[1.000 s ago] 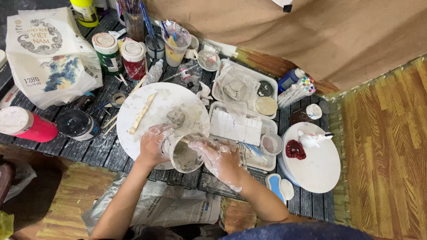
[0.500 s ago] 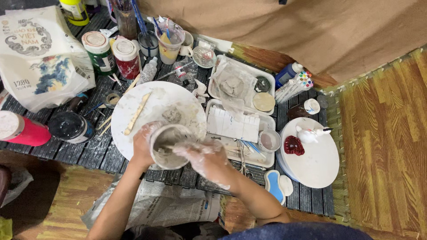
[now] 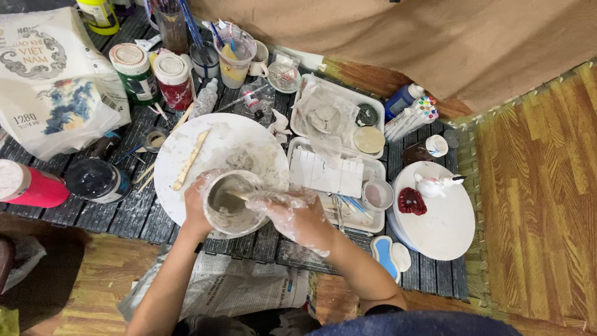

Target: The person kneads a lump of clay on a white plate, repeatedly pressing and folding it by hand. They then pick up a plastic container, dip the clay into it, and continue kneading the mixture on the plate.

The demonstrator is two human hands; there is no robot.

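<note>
Dark slatted wood makes up the low surface (image 3: 118, 214) you work over, crowded from edge to edge. Largest on it is a crumpled printed paper bag (image 3: 53, 81) at the far left, then a round white board (image 3: 214, 152) smeared with grey and carrying a flat wooden stick (image 3: 189, 160). To the right sits a second round white board (image 3: 444, 218) with a small white figurine (image 3: 431, 185) and a dark red piece (image 3: 410, 201). Between the boards lie two white plastic trays (image 3: 329, 146), one holding pale square blocks. Paint pots, a red can (image 3: 31, 186), a black lid (image 3: 96, 180) and a cup of brushes (image 3: 235, 53) line the far and left edges.

Your left hand (image 3: 196, 208) is clasped around the near-left wall of a small round cup (image 3: 230, 202), held just over the near rim of the smeared board. Your right hand (image 3: 298, 214), coated in pale wet slip, is closed on a thin stirrer (image 3: 249, 197) reaching into the cup.

The cup looks light and stiff, but its sides are wet and probably slippery, and the grey mix inside seems thick and soft. Your best hold is likely round the wall below the rim, fingers wrapped wide, keeping it upright so nothing slops out.
</note>
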